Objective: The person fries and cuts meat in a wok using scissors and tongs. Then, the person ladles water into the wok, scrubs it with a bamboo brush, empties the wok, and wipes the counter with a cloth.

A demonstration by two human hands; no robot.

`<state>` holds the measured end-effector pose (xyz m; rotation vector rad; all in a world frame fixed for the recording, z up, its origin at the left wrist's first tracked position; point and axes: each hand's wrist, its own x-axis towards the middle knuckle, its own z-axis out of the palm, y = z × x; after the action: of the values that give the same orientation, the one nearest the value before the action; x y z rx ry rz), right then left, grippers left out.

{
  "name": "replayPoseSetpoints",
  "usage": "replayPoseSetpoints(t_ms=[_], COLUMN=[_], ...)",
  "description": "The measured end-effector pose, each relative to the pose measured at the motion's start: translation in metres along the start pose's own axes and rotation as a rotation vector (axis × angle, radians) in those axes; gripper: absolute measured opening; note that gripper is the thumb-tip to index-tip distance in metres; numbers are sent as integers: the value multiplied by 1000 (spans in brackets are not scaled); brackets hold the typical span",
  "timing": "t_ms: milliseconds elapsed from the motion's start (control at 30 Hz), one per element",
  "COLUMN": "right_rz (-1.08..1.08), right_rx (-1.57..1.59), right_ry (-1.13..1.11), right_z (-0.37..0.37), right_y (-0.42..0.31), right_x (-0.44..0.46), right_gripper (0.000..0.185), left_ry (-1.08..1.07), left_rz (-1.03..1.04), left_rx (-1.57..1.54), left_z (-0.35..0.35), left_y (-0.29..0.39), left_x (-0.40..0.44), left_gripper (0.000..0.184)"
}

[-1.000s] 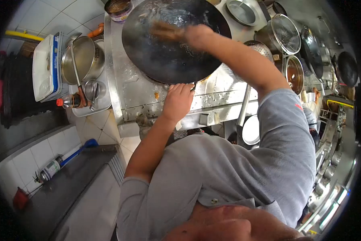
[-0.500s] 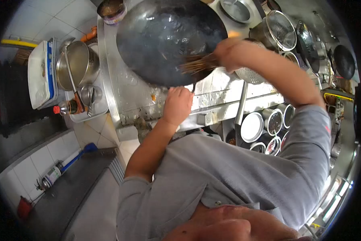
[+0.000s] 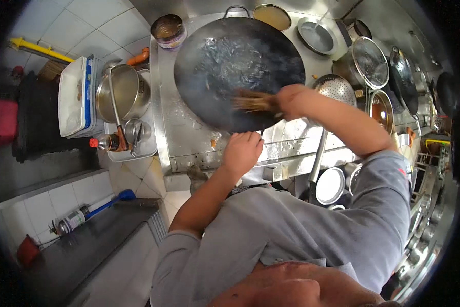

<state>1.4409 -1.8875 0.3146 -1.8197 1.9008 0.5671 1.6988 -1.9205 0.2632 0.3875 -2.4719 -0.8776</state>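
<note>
A large dark wok sits on the steel stove, with churning, bubbling water inside and steam above it. My right hand is closed around a bamboo wok brush, its bristles spread and blurred over the near right part of the wok. At the near rim, my left hand has its fingers curled on the wok's near handle, most of which they hide. Opposite it, a second loop handle stands at the far rim.
Right of the wok are a perforated ladle, a steel bowl and a pot topped by a strainer. To the left stand a steel pot, a white tub and a red-capped bottle. A lidded white container is at the near right.
The view has shifted, so the wok appears lower and further right. The brush has swept somewhat leftward across the wok. An orange glow by my right hand no longer shows.
</note>
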Motion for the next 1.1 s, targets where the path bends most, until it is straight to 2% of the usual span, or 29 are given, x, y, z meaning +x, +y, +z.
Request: replayPoseSetpoints(t_ms=[67, 133, 200, 267, 333, 400, 467, 567, 633, 700, 733, 767, 800, 867, 900, 933, 1000, 1033, 1100], right_rz=[119, 312, 561, 326, 157, 12, -52, 292, 505, 801, 816, 900, 978, 855, 846, 838, 949, 908, 920], right_rx=[-119, -71, 269, 151, 247, 243, 181, 40, 89, 291, 289, 502, 715, 900, 966, 1033, 1243, 1341, 1327], right_ry=[-68, 201, 315, 362, 336, 274, -29, -170, -191, 396, 392, 497, 604, 942, 932, 923, 583, 419, 457], right_z=[-2, -35, -32, -26, -16, -11, -11, 3, 10, 27, 38, 54, 73, 151, 178, 197, 215, 215, 226], right_y=[54, 55, 37, -31, -73, -82, -48, 20, 22, -4, -24, -47, -72, -130, -160, -186, -215, -217, -228], right_x=[10, 37, 133, 133, 101, 44, 7, -29, -66, -103, -116, -129, -140, -147, -148, -150, -154, -157, -159], right_gripper=[19, 31, 24, 32, 48, 63, 74, 77, 78, 83, 83, 84, 85, 88, 91, 94, 90, 87, 86], left_ry=[-95, -75, -76, -54, -43, -89, -77, -57, -54, 2, 58, 66, 63, 218, 215, 162, 77, 74, 12], left_rz=[2, 22, 14, 28, 50, 4, -1, 24, 10, 63, 94, 165, 167, 69, -120, -395, -763, -769, -1098], left_rx=[71, 62, -14, -31, -59, -18, 30, 42, -1, -29, -48, -98, -113, -208, -309, -387, -861, -861, -1355], left_z=[2, 1, 1, 2, 3, 3, 6, 8, 7, 3, 0, -13, -20, -31, -33, -21, -9, -8, -11], left_y=[-1, 1, 4, 4, 4, 2, 0, 0, -1, -2, -3, -1, -1, -3, -4, -13, -24, -23, -15], left_x=[-1, 2, 2, 2, 2, 2, 1, 0, -7, -13, -18, -25, -36, -60, -73, -84, -71, -58, -29], left_gripper=[16, 17, 18, 18, 18, 15, 16, 15, 10, 12, 15, 23, 23, 24, 25, 26, 29, 29, 37])
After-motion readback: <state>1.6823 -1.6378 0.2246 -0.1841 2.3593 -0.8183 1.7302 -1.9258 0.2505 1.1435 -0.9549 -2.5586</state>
